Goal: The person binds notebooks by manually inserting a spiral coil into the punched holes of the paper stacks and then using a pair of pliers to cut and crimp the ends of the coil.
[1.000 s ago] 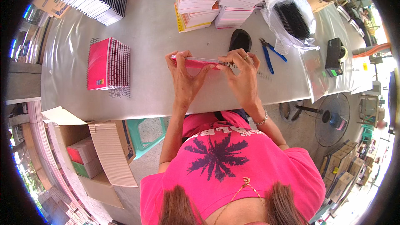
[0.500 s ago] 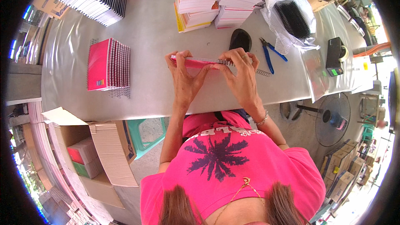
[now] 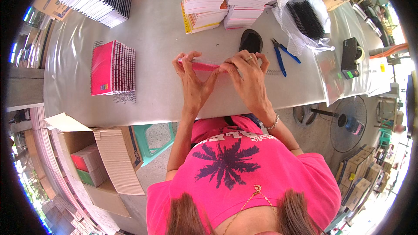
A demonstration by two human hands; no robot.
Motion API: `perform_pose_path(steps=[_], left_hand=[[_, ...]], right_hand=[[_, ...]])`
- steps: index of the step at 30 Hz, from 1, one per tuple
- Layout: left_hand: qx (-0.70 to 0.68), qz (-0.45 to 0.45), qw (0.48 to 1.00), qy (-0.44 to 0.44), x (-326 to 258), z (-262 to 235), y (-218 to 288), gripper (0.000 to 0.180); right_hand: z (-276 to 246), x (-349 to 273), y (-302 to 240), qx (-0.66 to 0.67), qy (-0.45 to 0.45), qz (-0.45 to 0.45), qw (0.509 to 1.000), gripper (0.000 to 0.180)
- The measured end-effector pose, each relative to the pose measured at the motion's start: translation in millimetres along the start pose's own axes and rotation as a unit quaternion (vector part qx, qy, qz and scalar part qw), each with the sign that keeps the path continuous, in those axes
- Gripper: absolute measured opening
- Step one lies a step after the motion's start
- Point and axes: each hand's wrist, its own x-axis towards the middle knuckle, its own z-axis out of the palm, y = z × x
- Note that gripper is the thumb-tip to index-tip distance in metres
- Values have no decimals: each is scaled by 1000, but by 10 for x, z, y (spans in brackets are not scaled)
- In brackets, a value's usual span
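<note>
Between my hands, a pink-covered notebook [image 3: 203,66] is held up on edge above the table. My left hand [image 3: 193,78] grips its left end, thumb along the near cover and fingers over the top. My right hand [image 3: 247,72] pinches its right end with thumb and fingertips. A wire spiral coil [image 3: 273,72] sticks out to the right from behind the right hand; how far it is threaded through the notebook is hidden by my fingers. Just beyond the right hand lies a black rounded object [image 3: 251,41], and blue-handled pliers [image 3: 282,56] rest open to its right.
At left stands a stack of coil-bound pink notebooks [image 3: 103,67], with black-bound ones [image 3: 98,0] behind. Stacks of unbound books [image 3: 207,11] are at the back. Black coils [image 3: 307,19] lie on crumpled wrapping at right, near a tape dispenser [image 3: 349,58]. An open carton [image 3: 117,161] sits lower left.
My right hand has shifted slightly left and its fingers have curled closer over the notebook's right end, covering coil loops that showed before. The left hand stays nearly still.
</note>
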Motion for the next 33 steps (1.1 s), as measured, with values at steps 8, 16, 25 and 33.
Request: perform_pose_path(steps=[8,16,25,33], left_hand=[[-20,25,996,-82,141,-235,-180,67],[-154,-80,984,-46,48,-134,-295,103],[-174,-119,975,-64,58,-160,-264,115],[-208,-97,972,-55,66,-128,-303,112]], right_hand=[[-187,234,447,-48,-57,25,997,28],[-231,347,999,218,-208,89,949,49],[-304,313,588,311,-318,110,889,44],[-492,332,467,463,-360,81,806,45]])
